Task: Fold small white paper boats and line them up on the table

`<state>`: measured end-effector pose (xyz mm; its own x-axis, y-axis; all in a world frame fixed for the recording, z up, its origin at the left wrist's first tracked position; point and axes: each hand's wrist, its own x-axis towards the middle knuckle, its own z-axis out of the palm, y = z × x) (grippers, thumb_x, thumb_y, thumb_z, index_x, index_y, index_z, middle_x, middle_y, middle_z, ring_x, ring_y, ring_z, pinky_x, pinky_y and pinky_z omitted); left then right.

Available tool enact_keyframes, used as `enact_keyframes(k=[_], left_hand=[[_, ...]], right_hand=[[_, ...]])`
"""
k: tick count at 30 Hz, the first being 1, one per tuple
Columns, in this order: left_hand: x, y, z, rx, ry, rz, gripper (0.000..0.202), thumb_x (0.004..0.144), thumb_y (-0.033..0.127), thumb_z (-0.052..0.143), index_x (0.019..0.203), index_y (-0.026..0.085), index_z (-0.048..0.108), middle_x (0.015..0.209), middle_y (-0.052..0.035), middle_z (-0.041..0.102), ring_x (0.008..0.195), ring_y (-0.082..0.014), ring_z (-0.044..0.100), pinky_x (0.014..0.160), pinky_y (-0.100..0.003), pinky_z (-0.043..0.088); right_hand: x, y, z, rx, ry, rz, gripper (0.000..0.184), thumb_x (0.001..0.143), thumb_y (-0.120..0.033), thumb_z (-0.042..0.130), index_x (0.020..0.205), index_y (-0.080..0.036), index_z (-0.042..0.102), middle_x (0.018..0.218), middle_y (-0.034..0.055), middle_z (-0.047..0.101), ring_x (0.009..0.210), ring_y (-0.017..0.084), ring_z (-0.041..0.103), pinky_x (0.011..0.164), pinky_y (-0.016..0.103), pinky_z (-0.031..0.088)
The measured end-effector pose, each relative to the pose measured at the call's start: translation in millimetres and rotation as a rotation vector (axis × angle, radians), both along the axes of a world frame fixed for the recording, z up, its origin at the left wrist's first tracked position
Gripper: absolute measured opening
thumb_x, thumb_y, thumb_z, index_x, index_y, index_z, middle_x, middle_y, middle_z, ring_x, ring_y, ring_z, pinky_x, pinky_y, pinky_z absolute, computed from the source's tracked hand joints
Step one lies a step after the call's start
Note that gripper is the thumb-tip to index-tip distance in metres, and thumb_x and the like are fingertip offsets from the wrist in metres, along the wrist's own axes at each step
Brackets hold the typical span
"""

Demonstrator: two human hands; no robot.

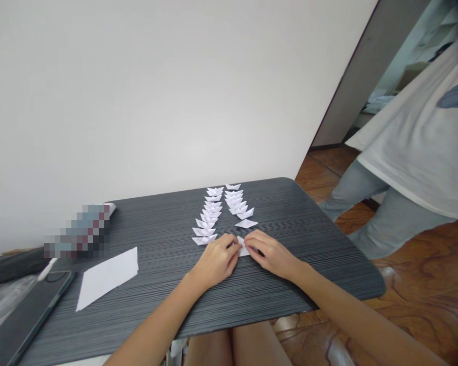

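Observation:
A small piece of white paper lies on the dark table between my two hands, partly hidden by fingers. My left hand has its bent fingers on the paper's left edge. From the other side my right hand pinches the right edge. Just beyond, a flat folded paper diamond rests on the table. Two rows of folded paper boats stretch away toward the wall, a left row and a right row. The nearest left boat is close to my left fingertips.
A stack of white paper sheets lies on the left of the striped dark table. Farther left are a dark phone-like slab and a blurred-out object. A person in a white top stands beyond the table's right edge.

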<state>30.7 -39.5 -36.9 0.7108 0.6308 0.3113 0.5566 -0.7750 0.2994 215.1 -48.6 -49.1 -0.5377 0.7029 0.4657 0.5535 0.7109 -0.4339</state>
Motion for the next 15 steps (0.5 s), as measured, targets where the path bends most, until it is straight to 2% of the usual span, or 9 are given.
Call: enact_keyframes(k=[7,12,15], left_hand=[[5,4,-7.0,-0.195,-0.358,0.151,0.023,0.082,0.019,0.043,0.085,0.017,0.065,0.089,-0.0068,0.051,0.07,-0.0116,0.049,0.066,-0.026,0.043],[6,4,-1.7,-0.232,-0.56,0.247,0.017,0.077,0.02,0.051,0.081,0.018,0.067,0.088,-0.0063,0.05,0.069,-0.0119,0.047,0.06,-0.025,0.042],[7,6,-0.6,-0.371,-0.67,0.277,0.015,0.075,0.023,0.054,0.079,0.017,0.067,0.091,-0.0064,0.047,0.061,-0.0086,0.046,0.052,-0.023,0.042]], right_hand=[[-4,0,1.1,-0.17,0.229,-0.082,0.012,0.08,-0.015,0.045,0.084,-0.017,0.056,0.092,0.0074,0.051,0.085,0.016,0.052,0.077,0.032,0.046],[-8,6,-2.1,-0.479,0.554,-0.078,0.013,0.074,-0.021,0.055,0.084,-0.018,0.061,0.1,0.0065,0.045,0.082,0.014,0.055,0.074,0.027,0.049],[-10,11,-3.2,-0.589,0.716,-0.063,0.011,0.07,-0.024,0.06,0.079,-0.018,0.063,0.094,0.0053,0.05,0.083,0.014,0.056,0.074,0.027,0.048]])
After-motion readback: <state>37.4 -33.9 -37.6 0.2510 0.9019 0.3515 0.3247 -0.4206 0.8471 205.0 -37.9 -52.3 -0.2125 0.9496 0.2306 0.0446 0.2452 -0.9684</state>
